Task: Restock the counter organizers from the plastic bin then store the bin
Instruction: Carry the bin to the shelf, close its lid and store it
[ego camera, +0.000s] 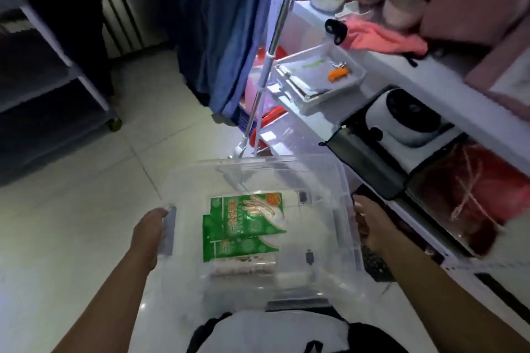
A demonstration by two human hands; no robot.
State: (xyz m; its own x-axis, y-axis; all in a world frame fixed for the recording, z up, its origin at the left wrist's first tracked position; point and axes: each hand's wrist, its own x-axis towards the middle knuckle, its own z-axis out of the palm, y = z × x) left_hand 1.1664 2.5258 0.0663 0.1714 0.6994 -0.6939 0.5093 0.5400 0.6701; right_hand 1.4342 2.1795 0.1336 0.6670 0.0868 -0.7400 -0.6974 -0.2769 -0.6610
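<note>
A clear plastic bin (183,189) hangs in front of me above the tiled floor. My left hand (149,233) grips its left side by the grey latch. My right hand (370,223) grips its right side. Inside lie two green glove packets (243,223), a roll of small items (243,265) beneath them and a white lump (292,278) near the front. On the counter to the right stands a white organizer tray (352,82) holding an orange object (337,74).
A mop handle (275,46) leans against the counter's left end beside a blue curtain (218,31). A black pouch with a white fan (401,120) sits on the counter edge. A dark shelf unit on wheels (51,89) stands at the left.
</note>
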